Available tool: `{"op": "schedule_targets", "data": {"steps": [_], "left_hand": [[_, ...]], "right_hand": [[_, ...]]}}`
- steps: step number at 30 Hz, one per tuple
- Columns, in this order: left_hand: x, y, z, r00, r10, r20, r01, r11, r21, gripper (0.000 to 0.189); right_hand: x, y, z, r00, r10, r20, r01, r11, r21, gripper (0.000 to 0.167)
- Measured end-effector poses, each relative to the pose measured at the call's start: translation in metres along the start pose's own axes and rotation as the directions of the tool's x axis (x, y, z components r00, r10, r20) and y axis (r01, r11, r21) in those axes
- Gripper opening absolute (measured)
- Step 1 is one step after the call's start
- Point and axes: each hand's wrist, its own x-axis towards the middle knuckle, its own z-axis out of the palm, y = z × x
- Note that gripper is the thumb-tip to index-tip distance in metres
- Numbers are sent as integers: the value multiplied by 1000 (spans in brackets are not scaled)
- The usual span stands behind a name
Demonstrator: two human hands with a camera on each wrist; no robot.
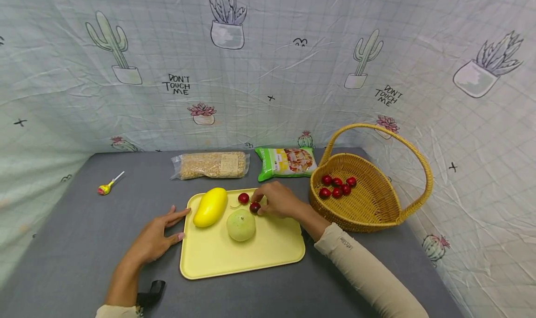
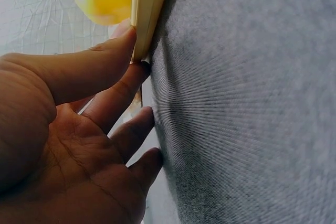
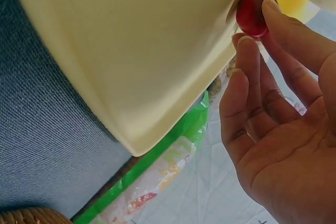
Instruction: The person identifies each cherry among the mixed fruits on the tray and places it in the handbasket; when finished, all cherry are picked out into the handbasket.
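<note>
A yellow tray lies on the grey table, bearing a yellow mango, a round pale green fruit and a cherry with a stem. My right hand is over the tray's far side, pinching a dark red cherry between thumb and fingertips. In the right wrist view this cherry is close to the tray surface; whether it touches cannot be told. My left hand touches the tray's left edge with extended fingers, and its thumb rests against the rim in the left wrist view.
A woven basket with a tall handle and several cherries inside stands right of the tray. Behind the tray lie a clear bag of grains and a green packet. A lollipop lies at the left.
</note>
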Motion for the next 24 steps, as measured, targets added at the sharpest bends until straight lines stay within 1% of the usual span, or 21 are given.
{"op": "schedule_targets", "data": {"steps": [4,8,13,19,24], "left_hand": [[0,-1,1,1000,2,2,-2,1000,-4,70],[0,-1,1,1000,3,0,-3,1000,-9,70],[0,-1,0,1000,9,-2,-9,1000,-12,70],[0,-2,-1,1000,14,-2,-14,1000,-6,71],[0,-2,0,1000,9,-5,-9,1000,-18,71]], "right_hand": [[-1,-1,-2,1000,-7,-6,7,1000,28,28],[-5,-1,-5,999,-34,-23,35,998,45,26],[-9,0,-9,997,-64,-42,65,997,33,26],[-16,0,-15,997,-52,-51,53,998,24,29],[-26,-1,-24,995,-63,-77,67,996,51,28]]}}
